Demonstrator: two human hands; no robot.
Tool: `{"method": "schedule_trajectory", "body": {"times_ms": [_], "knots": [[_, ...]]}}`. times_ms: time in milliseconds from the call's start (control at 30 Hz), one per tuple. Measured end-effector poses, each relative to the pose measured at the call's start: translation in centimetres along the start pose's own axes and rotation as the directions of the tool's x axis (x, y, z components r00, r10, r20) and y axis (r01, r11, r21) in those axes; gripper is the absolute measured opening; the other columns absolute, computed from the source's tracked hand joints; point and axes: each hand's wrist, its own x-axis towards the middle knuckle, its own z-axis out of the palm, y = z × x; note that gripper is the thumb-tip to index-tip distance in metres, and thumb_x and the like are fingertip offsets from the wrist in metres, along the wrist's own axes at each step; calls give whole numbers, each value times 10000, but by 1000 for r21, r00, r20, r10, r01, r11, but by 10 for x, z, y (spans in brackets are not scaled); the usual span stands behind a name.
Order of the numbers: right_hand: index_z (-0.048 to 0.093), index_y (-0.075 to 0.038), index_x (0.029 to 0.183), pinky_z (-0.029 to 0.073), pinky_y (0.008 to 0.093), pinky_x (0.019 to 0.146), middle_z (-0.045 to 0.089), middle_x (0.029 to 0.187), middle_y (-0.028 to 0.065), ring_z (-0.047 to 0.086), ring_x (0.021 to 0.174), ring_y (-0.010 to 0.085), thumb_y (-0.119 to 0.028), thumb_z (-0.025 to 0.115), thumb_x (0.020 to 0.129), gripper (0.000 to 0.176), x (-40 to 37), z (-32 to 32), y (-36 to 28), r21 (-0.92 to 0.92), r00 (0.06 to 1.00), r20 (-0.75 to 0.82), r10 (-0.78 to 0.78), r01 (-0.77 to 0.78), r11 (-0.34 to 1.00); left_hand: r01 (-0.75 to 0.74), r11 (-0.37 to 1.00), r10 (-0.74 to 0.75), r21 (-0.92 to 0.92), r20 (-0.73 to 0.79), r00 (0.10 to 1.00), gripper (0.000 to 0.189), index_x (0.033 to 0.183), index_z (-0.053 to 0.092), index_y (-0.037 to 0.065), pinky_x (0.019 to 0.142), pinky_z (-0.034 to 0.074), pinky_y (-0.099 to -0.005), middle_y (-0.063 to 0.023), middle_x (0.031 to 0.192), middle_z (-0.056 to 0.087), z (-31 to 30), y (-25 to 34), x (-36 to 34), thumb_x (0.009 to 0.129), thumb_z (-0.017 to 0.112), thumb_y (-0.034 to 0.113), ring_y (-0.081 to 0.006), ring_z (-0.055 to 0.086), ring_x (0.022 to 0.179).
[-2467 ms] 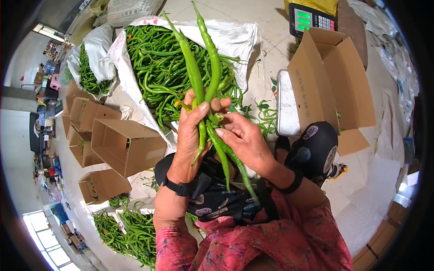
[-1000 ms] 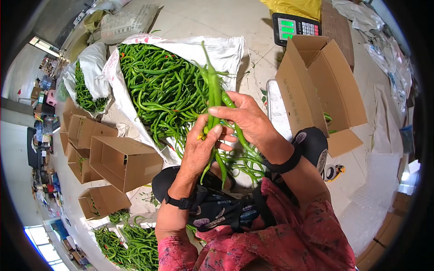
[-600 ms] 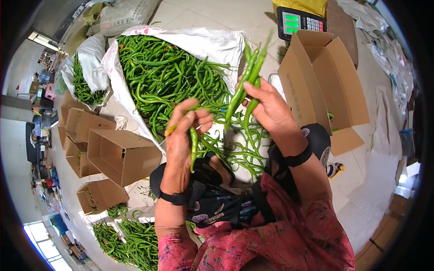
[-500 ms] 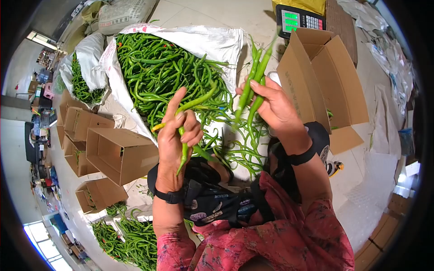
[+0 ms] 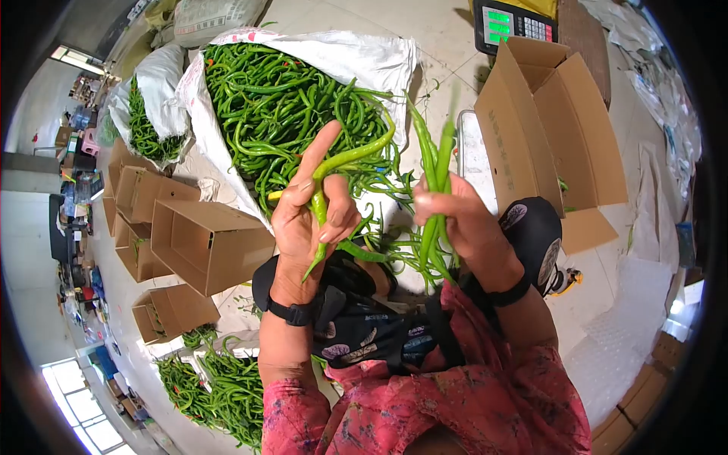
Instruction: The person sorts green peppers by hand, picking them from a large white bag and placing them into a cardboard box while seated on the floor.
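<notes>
Several long green chili peppers (image 5: 339,160) are in my left hand (image 5: 307,216), its index finger stretched out and the other fingers curled round them. One of these is yellowish and curved, and another hangs down past the palm. My right hand (image 5: 462,216) is closed round a small bunch of green chili peppers (image 5: 434,163), held nearly upright with their tips blurred. Beyond my hands a big white sack (image 5: 364,57) lies open, heaped with green chili peppers (image 5: 280,106). More loose peppers lie on a white surface below my hands.
A tall cardboard box (image 5: 561,129) stands open at the right, near a digital scale (image 5: 516,26). Several open cardboard boxes (image 5: 212,243) are at the left. A smaller sack (image 5: 163,95) of peppers stands behind them. Another pepper pile (image 5: 227,394) lies at the lower left.
My right hand has moved down and its fingers have closed more tightly round the bunch. My left hand has shifted slightly up and right with its peppers. The whole view has shifted a little.
</notes>
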Motion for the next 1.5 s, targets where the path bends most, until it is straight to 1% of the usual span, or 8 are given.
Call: {"method": "schedule_trajectory", "body": {"times_ms": [100, 400, 800, 967, 1100, 1200, 1367, 1500], "knots": [[468, 33, 1305, 484, 334, 946, 616, 1036, 104, 610, 1052, 203, -98, 671, 862, 505, 3, 15, 17, -207, 991, 83, 103, -84, 975, -37, 998, 40, 47, -59, 997, 656, 1535, 189, 49, 445, 368, -274, -86, 622, 475, 1, -10, 3, 940, 437, 170, -129, 403, 437], [471, 18, 1250, 527, 353, 851, 659, 977, 139, 662, 873, 224, -20, 638, 843, 442, -3, 17, 52, 53, 985, 114, 130, -136, 989, -196, 939, 239, 281, -126, 963, 723, 1516, 252, 83, 912, 505, -403, -195, 1135, 631, -18, -6, 10, 898, 627, 94, -269, 631, 1022], [500, 11, 1132, 488, 423, 959, 606, 1176, 250, 624, 1083, 338, -39, 573, 875, 272, -7, -7, 48, 190, 997, -45, 66, -56, 980, 110, 735, 202, 669, -370, 907, 302, 1242, 537, -16, 752, 559, -313, -144, 1038, 635, -13, -10, 7, 941, 552, 10, -217, 673, 859], [506, -34, 1042, 446, 285, 700, 544, 888, 56, 530, 746, 129, -117, 638, 857, 242, -31, -25, 3, -100, 977, -186, -105, 88, 991, 233, 737, 179, 634, -516, 838, 230, 1182, 543, -33, 814, 510, -315, -130, 969, 623, -36, -39, 2, 962, 482, -5, -205, 618, 853], [497, -53, 1011, 399, 259, 650, 486, 849, 13, 437, 686, 77, -127, 616, 892, 184, -38, -24, -25, -42, 958, -214, -192, 188, 981, 503, 33, -402, 864, -449, 798, 544, 1423, 448, 158, 886, 492, -322, -156, 1081, 696, -56, -115, -42, 893, 567, 126, -265, 658, 1014], [497, -47, 1053, 394, 250, 663, 498, 884, 20, 436, 706, 73, -129, 580, 937, 164, -42, -15, -42, 0, 936, -290, -202, 211, 977, 143, -291, -658, 946, -307, 688, 482, 1338, 512, 105, 807, 517, -484, -227, 1015, 675, -30, -125, -62, 859, 564, 87, -418, 653, 897], [533, -39, 999, 407, 266, 701, 533, 857, 28, 494, 760, 104, -141, 631, 900, 172, -43, -16, -54, -50, 938, -245, -244, 239, 970, 396, -93, -221, 914, -407, 887, 358, 1251, 589, -24, 873, 484, -323, -88, 1084, 674, 5, 19, -37, 930, 526, 122, -201, 625, 999], [524, -35, 1007, 384, 262, 655, 512, 824, 37, 461, 689, 105, -128, 609, 907, 161, -33, 5, -60, -51, 946, -219, -238, 232, 971, 579, 181, -112, 795, -569, 815, 376, 1249, 582, -16, 856, 502, -321, -123, 1079, 694, -84, 63, -30, 962, 571, 226, -201, 646, 998]]}}
